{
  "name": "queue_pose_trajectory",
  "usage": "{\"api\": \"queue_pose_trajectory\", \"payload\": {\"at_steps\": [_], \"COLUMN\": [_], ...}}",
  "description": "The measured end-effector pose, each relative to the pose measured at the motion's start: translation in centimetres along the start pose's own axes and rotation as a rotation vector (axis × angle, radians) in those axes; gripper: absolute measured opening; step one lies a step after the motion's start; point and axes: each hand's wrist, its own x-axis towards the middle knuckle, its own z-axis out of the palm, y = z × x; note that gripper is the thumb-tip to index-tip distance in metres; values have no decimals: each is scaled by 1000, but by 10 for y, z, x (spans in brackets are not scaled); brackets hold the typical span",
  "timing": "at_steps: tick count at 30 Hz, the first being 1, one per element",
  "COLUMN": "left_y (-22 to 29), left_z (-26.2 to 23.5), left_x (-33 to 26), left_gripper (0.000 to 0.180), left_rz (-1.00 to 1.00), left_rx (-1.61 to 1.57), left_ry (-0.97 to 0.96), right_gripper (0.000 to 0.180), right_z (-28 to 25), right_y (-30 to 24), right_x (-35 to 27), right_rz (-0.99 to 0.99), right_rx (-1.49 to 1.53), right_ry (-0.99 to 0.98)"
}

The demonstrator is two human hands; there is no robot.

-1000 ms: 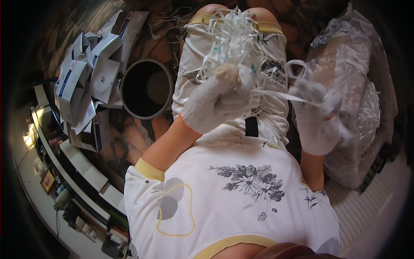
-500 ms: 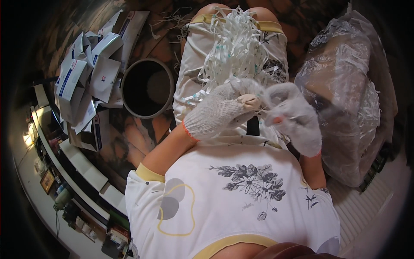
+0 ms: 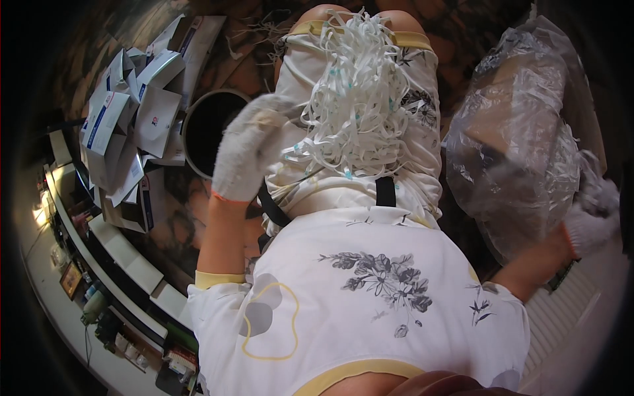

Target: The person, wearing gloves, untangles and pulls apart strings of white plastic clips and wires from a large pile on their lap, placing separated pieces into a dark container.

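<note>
Lots of thin white strips [image 3: 360,99] lie in a loose, curly heap on the person's lap, on top of the pale shorts [image 3: 290,79]. Some have small blue-green marks. They look very light and soft, like ribbon, so they should bend easily and not break when dropped or squashed. They may be a bit slippery, and they look ready to tangle. One good place to take hold is a loose end or loop at the edge of the heap, pinched with two fingertips. Grabbing the middle could lift a whole knot of them.

The left hand [image 3: 247,152], in a white knit glove, is just left of the heap, in front of part of the round bin [image 3: 206,129]. Its fingers look bent, but I cannot tell if they pinch anything. The right hand [image 3: 594,218], gloved too, is far out to the right, well apart from the heap and near the clear plastic bag [image 3: 492,191]. It is blurry, so I cannot tell if it holds anything.
</note>
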Motion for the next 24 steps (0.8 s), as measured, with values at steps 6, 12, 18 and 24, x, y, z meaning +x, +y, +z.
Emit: {"api": "queue_pose_trajectory", "payload": {"at_steps": [6,12,18,24], "left_y": [-27,-46,-38,-26], "left_z": [-85,-115,-109,-84], "left_x": [28,50,54,58], "left_gripper": [24,57,31,33], "left_rz": [-53,-258,-183,4], "left_rx": [262,676,862,1095], "left_ry": [438,536,519,500], "right_gripper": [22,46,43,28], "right_z": [-11,-108,-26,117], "right_y": [-13,64,6,-19], "right_x": [68,132,58,-81], "right_rz": [-139,-564,-255,-142], "right_rx": [-780,-1378,-1447,-471], "right_ry": [54,-1023,-347,-881]}}
